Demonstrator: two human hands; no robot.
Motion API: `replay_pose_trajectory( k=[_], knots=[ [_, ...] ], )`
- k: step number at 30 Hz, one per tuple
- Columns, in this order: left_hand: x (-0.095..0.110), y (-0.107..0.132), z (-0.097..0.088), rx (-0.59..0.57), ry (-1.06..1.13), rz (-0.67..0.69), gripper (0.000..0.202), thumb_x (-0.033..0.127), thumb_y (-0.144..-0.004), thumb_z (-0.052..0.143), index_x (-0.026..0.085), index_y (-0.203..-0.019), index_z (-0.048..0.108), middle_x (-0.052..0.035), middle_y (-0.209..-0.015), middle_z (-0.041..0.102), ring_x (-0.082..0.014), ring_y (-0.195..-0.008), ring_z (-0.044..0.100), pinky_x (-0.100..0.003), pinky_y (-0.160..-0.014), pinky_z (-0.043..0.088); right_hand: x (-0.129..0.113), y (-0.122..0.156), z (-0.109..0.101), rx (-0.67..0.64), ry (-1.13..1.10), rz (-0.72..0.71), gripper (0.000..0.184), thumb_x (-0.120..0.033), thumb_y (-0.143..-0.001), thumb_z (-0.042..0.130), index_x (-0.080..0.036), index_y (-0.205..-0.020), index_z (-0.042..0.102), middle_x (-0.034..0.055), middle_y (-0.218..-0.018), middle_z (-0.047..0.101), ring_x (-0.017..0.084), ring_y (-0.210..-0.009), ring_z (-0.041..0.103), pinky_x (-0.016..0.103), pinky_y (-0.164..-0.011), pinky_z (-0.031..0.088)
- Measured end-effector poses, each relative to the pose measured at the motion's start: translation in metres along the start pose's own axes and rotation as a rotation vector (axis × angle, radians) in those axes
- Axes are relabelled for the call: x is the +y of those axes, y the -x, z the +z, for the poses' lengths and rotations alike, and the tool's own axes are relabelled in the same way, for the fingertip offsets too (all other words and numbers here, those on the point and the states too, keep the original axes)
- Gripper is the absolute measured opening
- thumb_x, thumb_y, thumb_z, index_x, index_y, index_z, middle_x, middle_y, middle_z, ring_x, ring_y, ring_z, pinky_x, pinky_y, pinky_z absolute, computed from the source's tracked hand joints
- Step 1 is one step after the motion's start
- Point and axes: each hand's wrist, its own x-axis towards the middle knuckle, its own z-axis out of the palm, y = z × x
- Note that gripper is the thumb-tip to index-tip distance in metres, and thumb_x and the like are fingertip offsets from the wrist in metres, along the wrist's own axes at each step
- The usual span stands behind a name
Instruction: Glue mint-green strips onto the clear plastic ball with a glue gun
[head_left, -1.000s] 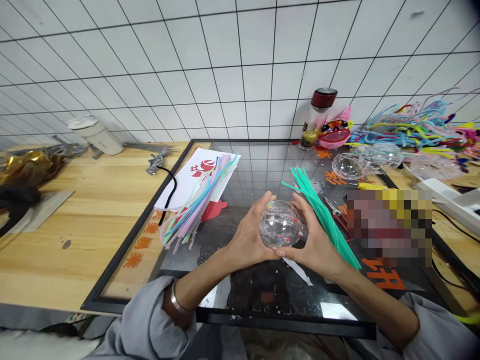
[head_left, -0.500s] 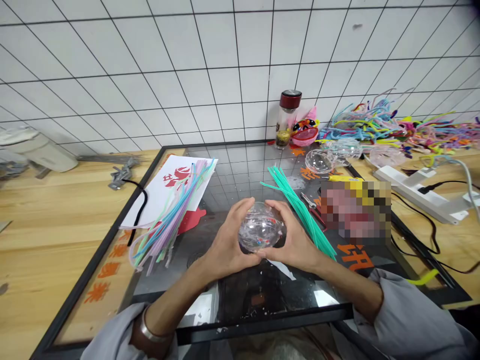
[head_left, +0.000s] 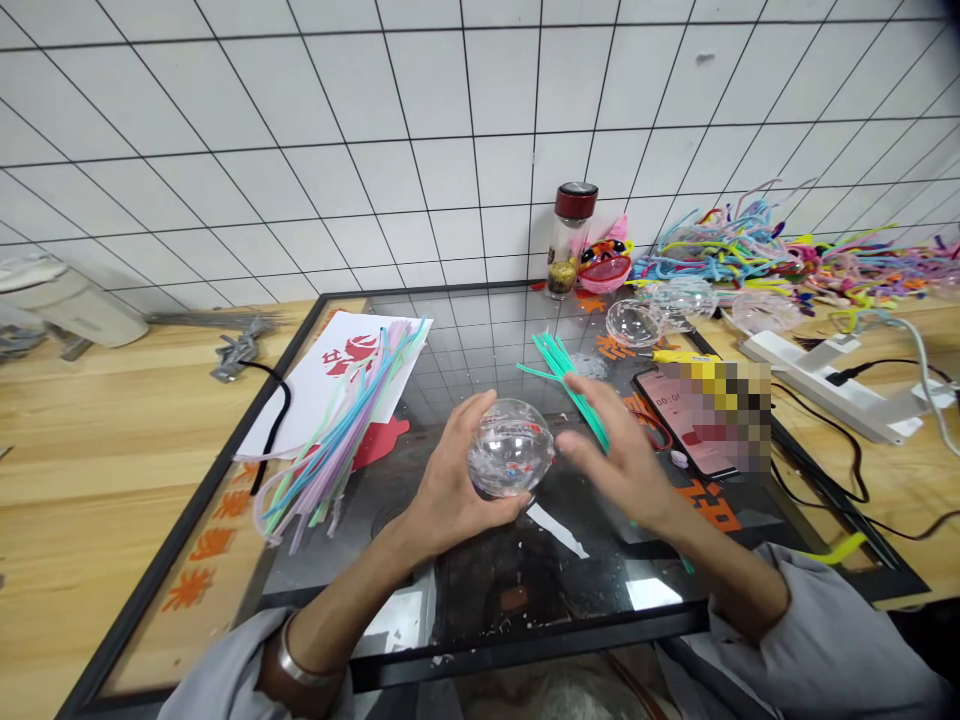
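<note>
A clear ball [head_left: 506, 450] is speckled red and blue; stems [head_left: 559, 358] show bright green, the strands [head_left: 356, 420] lilac, blue and pale green; white paper [head_left: 296, 390] bears a red motif [head_left: 358, 354], white tiles [head_left: 499, 165] are gridded in black.

White tiled wall [head_left: 337, 120] (dark-lined, one grey smudge [head_left: 704, 59] at upper right) behind a pale wood-grained tabletop [head_left: 82, 420].
</note>
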Motion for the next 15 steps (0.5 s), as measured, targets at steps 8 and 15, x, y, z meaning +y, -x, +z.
replay_pose_trajectory(
  k=[8,15],
  knots=[
    [0.004,-0.002,-0.001,-0.021,0.003,-0.037,0.097,0.027,-0.067,0.081,0.024,-0.149,0.030,-0.0157,-0.149,0.045,-0.0369,-0.140,0.045,-0.058,-0.117,0.039,0.075,-0.034,-0.116,0.344,0.615,0.471,0.017,-0.026,-0.081,0.055,-0.017,-0.090,0.066,0.0137,-0.091,0.071,0.026,-0.084,0.066,0.041,-0.080,0.052],
    [0.005,-0.001,-0.001,-0.015,0.000,-0.069,0.095,0.024,-0.067,0.081,0.023,-0.148,0.031,-0.0153,-0.149,0.045,-0.0367,-0.140,0.044,-0.057,-0.117,0.039,0.097,-0.068,-0.111,0.071,0.685,0.464,0.024,-0.032,-0.080,0.058,-0.021,-0.094,0.074,0.0072,-0.080,0.074,0.027,-0.082,0.069,0.037,-0.073,0.049]
  ],
)
